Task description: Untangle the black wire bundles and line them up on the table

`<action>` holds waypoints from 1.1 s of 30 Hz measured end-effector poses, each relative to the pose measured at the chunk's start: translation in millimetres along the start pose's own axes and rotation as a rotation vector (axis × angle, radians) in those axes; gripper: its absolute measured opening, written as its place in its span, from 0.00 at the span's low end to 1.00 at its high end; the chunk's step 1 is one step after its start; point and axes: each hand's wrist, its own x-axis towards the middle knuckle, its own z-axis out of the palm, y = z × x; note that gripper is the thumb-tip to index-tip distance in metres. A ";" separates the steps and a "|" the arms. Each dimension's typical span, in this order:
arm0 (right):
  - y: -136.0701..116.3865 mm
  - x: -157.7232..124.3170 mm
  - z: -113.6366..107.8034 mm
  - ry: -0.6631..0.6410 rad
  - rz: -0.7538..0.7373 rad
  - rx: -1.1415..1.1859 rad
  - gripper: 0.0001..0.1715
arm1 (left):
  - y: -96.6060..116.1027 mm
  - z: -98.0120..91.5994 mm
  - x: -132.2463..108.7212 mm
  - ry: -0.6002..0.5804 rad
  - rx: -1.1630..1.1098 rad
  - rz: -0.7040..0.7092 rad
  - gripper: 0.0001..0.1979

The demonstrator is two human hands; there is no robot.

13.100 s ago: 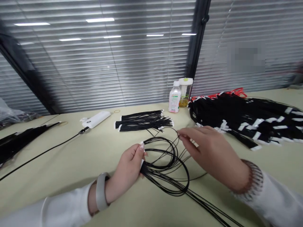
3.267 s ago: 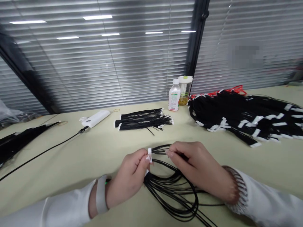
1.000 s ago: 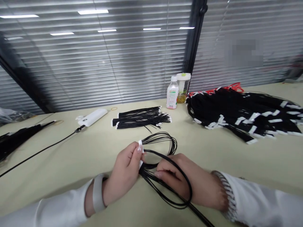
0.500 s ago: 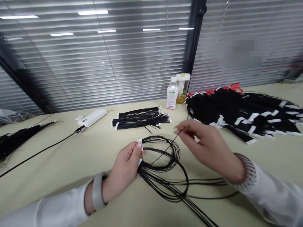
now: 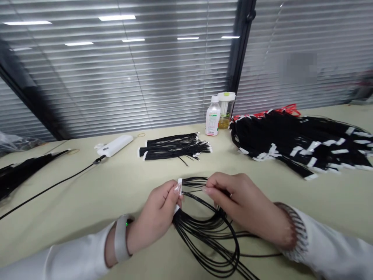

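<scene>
Your right hand comes down to the looped black wires.
Head view: it pinches the upper strands (thumb against fingers), while your left hand grips the white ends over the table.

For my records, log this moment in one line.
left hand: holding white rectangular connector; right hand: fingers gripping looped thin black wires; behind: upright white-labelled plastic bottle

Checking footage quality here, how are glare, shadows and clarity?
Head view: white light strips glare across grey slatted blinds; head view: soft shadow along the white fabric left sleeve on the pale green tabletop; head view: pixelated grey patch at upper right, thin black cables fairly distinct.
</scene>
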 end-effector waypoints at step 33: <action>7.9 0.1 9.9 -0.044 -0.099 -0.225 0.13 | 2.6 -1.6 1.7 -0.211 -0.103 -0.033 0.18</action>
